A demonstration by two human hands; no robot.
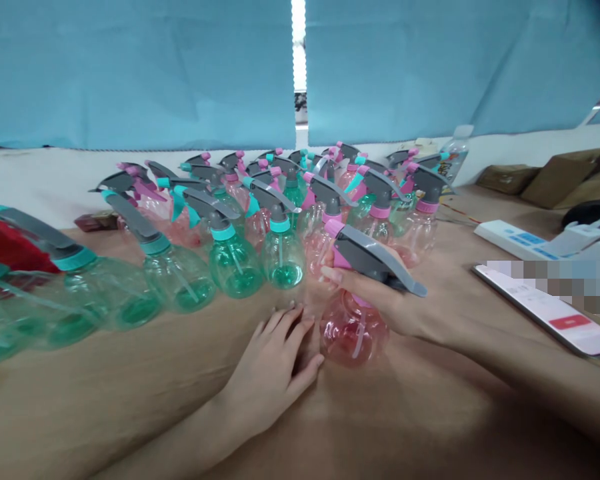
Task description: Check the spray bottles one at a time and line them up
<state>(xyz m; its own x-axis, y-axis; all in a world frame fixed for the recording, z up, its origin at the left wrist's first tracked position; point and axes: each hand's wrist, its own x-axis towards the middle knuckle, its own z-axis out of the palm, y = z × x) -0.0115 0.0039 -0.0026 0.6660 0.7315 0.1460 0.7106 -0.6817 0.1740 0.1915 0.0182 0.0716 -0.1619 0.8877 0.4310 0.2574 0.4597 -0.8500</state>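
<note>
Since the right hand (387, 303) is already on it, start with the pink spray bottle (347, 343): it's out in front of the crowd, toward the near edge of the desk (180, 413). Fingers are curled round its neck under the gray lever (405, 270), pretty snug. Long axis is roughly upright, nozzle aimed toward the desk's back edge and a bit left, lever sloping back to the right. Body hangs just below and left of that grip; can't tell if the base is fully down.

Left hand (275, 360) is palm down, fingers loosely spread, nothing in it that I can see. The bottle's just to its right, thumb tip right beside the base, maybe touching.

Further out, green spray bottles (283, 260) line up toward the desk's left edge, and a phone (540, 310) sits off toward the right edge.
</note>
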